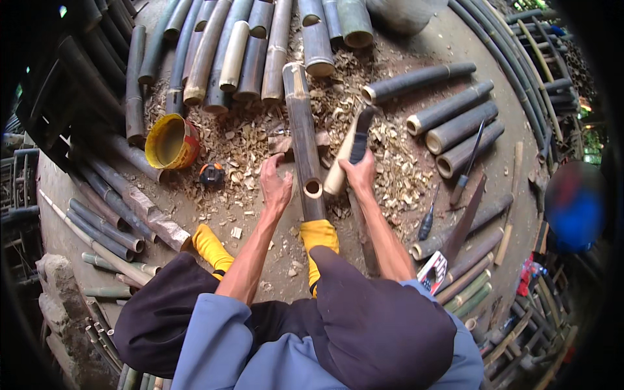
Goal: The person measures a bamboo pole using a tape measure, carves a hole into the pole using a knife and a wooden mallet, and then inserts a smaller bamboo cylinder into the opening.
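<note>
A dark bamboo tube (302,130) with a round hole cut near its lower end lies lengthwise in front of me. My foot in a yellow sock (320,235) rests on its near end. My left hand (275,185) is just left of the tube, fingers apart and slightly curled, holding nothing. To the tube's right, my right hand (361,170) is closed around a tool with a black-wrapped handle (358,147); its dark curved end points away, its exact kind unclear. Beside that handle is a pale wooden stick (339,162); I cannot tell whether the hand touches it.
Bamboo shavings (247,146) cover the ground. A yellow-and-red bucket (188,144) and a tape measure (212,173) sit at left. Cut bamboo tubes (455,117) lie at right, near a screwdriver-like tool (427,221) and a handsaw (463,224). More bamboo (237,58) lines the far side.
</note>
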Action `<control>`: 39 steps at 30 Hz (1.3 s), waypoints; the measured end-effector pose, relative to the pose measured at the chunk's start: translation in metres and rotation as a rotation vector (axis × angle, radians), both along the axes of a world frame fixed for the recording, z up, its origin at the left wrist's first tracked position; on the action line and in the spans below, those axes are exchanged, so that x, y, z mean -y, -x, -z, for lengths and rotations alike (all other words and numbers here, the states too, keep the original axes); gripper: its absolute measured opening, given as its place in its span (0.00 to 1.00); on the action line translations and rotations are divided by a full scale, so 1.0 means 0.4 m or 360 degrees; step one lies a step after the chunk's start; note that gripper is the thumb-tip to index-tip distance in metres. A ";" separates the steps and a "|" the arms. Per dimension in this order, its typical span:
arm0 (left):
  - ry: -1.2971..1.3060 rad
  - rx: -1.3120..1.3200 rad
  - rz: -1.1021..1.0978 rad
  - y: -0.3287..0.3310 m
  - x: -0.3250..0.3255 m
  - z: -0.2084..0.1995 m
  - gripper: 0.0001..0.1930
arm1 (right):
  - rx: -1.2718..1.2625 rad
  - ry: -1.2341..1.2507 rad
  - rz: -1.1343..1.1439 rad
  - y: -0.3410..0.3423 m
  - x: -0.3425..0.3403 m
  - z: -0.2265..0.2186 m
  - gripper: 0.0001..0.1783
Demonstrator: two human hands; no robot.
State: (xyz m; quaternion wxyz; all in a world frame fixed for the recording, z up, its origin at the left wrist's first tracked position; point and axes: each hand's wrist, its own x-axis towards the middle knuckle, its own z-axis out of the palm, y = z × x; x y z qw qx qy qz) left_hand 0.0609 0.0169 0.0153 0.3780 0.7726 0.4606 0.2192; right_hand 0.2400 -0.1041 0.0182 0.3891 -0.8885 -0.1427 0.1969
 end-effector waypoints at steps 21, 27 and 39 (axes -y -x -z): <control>-0.0267 -0.0539 0.1040 -0.059 -0.174 0.113 0.33 | 0.0194 -0.0281 0.0285 0.084 0.253 -0.146 0.20; -0.0169 -0.0567 0.1088 -0.052 -0.170 0.119 0.32 | 0.0013 -0.0364 0.0202 0.120 0.189 -0.120 0.27; 0.0023 0.0114 0.0063 -0.045 -0.063 0.023 0.21 | -0.0171 -0.0346 -0.0427 0.096 0.172 -0.130 0.19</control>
